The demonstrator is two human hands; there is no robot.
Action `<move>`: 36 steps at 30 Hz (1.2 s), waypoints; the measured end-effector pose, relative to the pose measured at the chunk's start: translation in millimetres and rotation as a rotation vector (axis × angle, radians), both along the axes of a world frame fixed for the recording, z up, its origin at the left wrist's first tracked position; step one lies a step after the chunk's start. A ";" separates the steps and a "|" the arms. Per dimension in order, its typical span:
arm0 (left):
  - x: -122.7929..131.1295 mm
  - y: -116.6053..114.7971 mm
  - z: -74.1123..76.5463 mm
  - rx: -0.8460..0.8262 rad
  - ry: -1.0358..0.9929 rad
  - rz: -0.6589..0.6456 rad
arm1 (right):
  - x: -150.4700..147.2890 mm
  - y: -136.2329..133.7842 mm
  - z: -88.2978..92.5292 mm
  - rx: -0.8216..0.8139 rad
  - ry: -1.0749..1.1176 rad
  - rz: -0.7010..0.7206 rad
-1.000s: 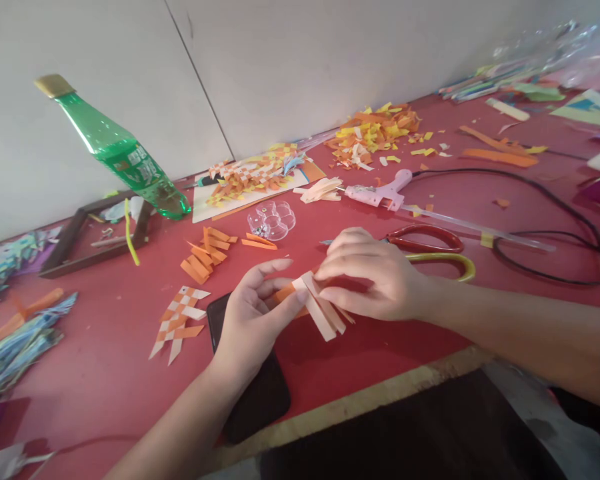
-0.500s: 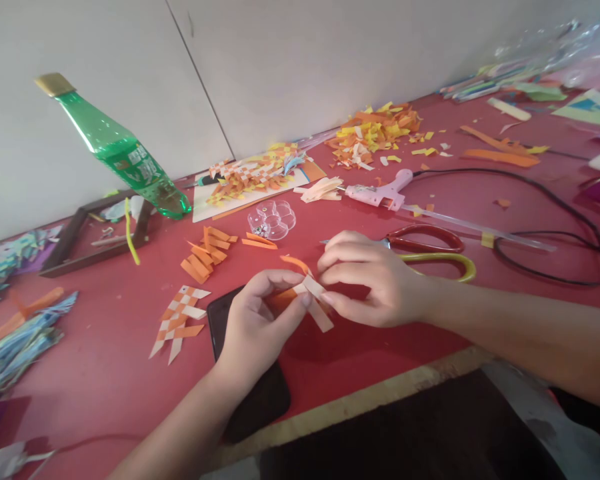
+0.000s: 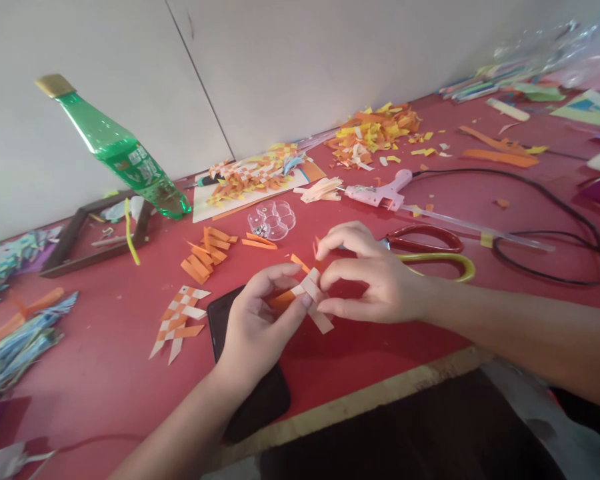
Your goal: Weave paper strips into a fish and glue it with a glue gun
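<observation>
Orange paper strips (image 3: 311, 288) in left hand (image 3: 260, 327), right hand (image 3: 375, 280), bottle (image 3: 125, 157) label illegible

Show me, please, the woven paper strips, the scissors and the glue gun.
woven paper strips (image 3: 311, 287), head view, white strip's middle
scissors (image 3: 399, 239), head view, red handle
glue gun (image 3: 375, 194), head view, pink body

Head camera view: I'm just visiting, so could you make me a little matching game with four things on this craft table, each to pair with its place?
Things:
1. green bottle
2. glue gun
3. scissors
4. woven paper strips

Places:
A. held between the left hand and the right hand
B. by the wall, beside the wooden frame
C. flat on the table, just behind the right hand
D. near the heap of paper scraps

Pairs: 1-B, 2-D, 3-C, 4-A
</observation>
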State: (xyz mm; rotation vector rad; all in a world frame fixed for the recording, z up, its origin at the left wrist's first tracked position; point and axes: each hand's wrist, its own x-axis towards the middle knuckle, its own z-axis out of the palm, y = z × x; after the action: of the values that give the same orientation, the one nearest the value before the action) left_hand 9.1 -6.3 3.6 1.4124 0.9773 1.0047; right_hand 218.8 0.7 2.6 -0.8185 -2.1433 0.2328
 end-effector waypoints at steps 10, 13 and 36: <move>-3.6 0.7 5.4 0.152 0.191 -0.027 | 1.1 3.0 0.9 0.016 0.023 0.000; -3.1 0.6 4.8 0.168 0.208 -0.031 | 0.1 3.1 4.3 -0.032 0.048 0.054; 0.7 -7.3 0.8 0.052 0.311 -0.129 | -5.5 -1.8 2.6 -0.030 0.087 0.242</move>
State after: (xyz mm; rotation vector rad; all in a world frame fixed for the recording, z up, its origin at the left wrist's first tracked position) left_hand 9.7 -13.5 4.4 1.6867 1.0734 0.7326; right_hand 213.3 -1.1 5.1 -0.5536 -2.1583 0.4181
